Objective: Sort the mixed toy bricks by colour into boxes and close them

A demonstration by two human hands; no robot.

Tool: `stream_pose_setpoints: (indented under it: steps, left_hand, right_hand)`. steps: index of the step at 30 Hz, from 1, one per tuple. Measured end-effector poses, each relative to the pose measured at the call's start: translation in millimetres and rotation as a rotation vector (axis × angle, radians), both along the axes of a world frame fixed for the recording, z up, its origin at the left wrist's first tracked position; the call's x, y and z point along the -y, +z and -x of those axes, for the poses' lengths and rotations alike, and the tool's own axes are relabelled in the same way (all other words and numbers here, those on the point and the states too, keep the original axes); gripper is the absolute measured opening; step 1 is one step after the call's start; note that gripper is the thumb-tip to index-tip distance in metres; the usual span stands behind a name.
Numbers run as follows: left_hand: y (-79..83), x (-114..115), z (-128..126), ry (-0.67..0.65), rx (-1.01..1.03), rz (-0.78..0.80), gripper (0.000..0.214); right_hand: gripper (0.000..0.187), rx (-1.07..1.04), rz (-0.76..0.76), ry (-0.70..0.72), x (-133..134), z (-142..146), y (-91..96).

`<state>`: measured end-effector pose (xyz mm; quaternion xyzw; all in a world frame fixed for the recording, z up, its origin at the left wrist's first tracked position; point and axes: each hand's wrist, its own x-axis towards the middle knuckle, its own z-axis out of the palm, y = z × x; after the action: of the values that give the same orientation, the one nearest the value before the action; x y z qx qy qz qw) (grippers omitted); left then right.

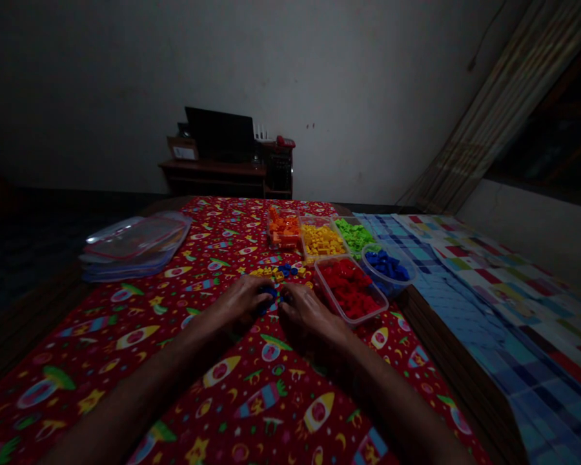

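Forearms (167, 361) low over tabletop (271, 429) | left hand (246, 297) pinching a blue piece (270, 292) | right hand (304, 307) close by, grip unclear! | loose pieces (287, 270) just beyond both

Over the red cloth (232, 416) now, I've got my left hand (246, 298) curled at a blue piece (270, 292), my right hand (304, 306) just beside it; beyond them, yellow pieces (265, 272) lie loose; right, red pieces (346, 284) fill a clear tub (368, 317); far left, I see stacked lids (135, 242).
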<state>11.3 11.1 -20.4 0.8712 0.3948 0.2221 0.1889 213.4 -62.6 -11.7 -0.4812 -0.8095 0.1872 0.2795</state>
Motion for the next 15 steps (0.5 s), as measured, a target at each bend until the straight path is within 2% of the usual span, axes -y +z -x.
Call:
stream_pose_setpoints:
  steps: [2, 4, 7, 10, 12, 15]
  left_hand:
    - [3.6, -1, 1, 0.032, -0.011, 0.026, 0.026]
    - [9.0, 0, -1, 0.074, 0.001, 0.061, 0.027]
    - [17.3, 5, -7, 0.129, 0.037, 0.097, 0.027]
    - [20.7, 13, -12, 0.101, 0.065, 0.099, 0.026]
    - [19.9, 17, -15, 0.048, 0.089, 0.082, 0.025]
    - [18.7, 22, -17, 0.023, 0.122, 0.036, 0.028]
  right_hand:
    - [0.025, -0.122, 0.037, -0.026, -5, 3, 2.1]
    - [0.028, -0.276, 0.142, -0.084, -11, 8, 3.0]
    - [0.033, -0.599, 0.469, -0.123, -18, 16, 2.4]
    - [0.034, -0.970, 0.726, -0.037, -19, 24, 0.4]
    - [0.037, -1.163, 0.789, -0.010, -19, 28, -1.0]
    - [0.037, -1.314, 0.873, -0.045, -19, 30, -2.9]
